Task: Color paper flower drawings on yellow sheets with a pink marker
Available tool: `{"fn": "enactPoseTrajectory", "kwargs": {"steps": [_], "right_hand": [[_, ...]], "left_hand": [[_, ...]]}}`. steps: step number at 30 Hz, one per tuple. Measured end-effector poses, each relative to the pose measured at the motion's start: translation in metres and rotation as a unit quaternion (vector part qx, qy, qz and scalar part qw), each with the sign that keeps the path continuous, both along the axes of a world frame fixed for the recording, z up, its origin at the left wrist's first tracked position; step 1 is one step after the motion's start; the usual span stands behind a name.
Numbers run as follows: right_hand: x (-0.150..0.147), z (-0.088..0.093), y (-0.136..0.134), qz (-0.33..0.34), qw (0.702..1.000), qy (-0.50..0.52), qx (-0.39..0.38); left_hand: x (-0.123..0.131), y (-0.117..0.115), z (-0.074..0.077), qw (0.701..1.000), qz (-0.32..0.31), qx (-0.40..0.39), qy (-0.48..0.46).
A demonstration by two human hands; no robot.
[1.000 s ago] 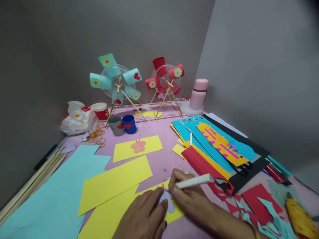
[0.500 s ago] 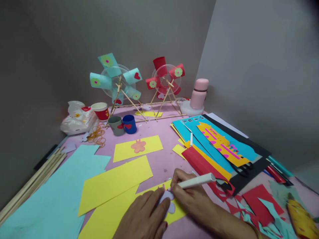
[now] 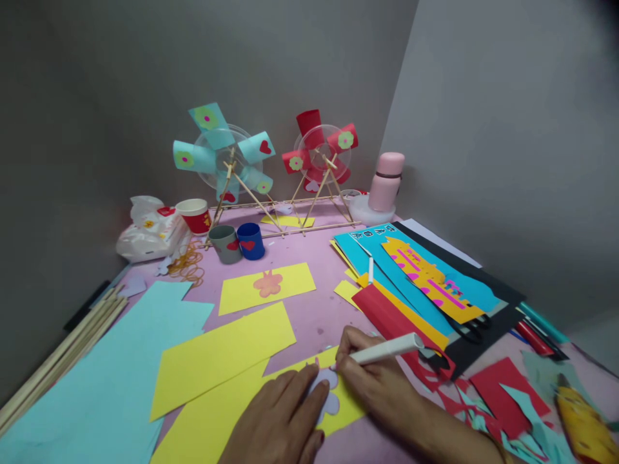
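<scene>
My left hand [image 3: 280, 419] lies flat, fingers pressing a small pale lilac flower-shaped cutout [image 3: 327, 394] onto a yellow paper sheet [image 3: 213, 419] at the near edge. My right hand [image 3: 372, 380] grips a white pen [image 3: 387, 350] like a pencil, its tip touching the cutout's upper right edge. Both hands meet over this cutout on the pink table [image 3: 314, 309].
More yellow sheets [image 3: 222, 354], one with an orange flower [image 3: 268, 283], and light blue paper [image 3: 101, 380] lie left. Wooden sticks [image 3: 58, 361] lie far left. A coloured paper stack with scissors [image 3: 464, 328] sits right, red scraps [image 3: 503, 393] near. Two paper wheels [image 3: 222, 161], cups [image 3: 239, 241], and a pink bottle [image 3: 385, 182] stand behind.
The pen tip has crept a little to the right along the cutout's edge. My left hand has stayed pressing the cutout down.
</scene>
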State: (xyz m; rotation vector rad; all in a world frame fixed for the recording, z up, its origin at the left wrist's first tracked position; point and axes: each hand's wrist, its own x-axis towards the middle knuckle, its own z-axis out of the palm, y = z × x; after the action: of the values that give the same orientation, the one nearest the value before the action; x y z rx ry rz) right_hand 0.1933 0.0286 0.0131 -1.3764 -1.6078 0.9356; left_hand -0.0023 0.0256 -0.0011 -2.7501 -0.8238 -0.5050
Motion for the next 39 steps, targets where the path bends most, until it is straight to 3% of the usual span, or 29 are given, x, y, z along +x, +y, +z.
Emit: {"fn": "enactPoseTrajectory", "kwargs": {"steps": [16, 32, 39], "right_hand": [[0.005, -0.005, -0.002, -0.001, 1.000, 0.005, 0.012], [0.010, -0.004, -0.006, 0.015, 1.000, 0.001, -0.008], [0.011, -0.003, -0.006, 0.021, 0.999, 0.026, -0.003]], "left_hand": [[0.001, -0.001, 0.004, 0.999, -0.001, 0.028, 0.019], [0.000, 0.000, -0.005, 0.998, 0.005, 0.029, 0.051], [0.000, -0.003, 0.002, 1.000, 0.002, 0.003, 0.020]]}}
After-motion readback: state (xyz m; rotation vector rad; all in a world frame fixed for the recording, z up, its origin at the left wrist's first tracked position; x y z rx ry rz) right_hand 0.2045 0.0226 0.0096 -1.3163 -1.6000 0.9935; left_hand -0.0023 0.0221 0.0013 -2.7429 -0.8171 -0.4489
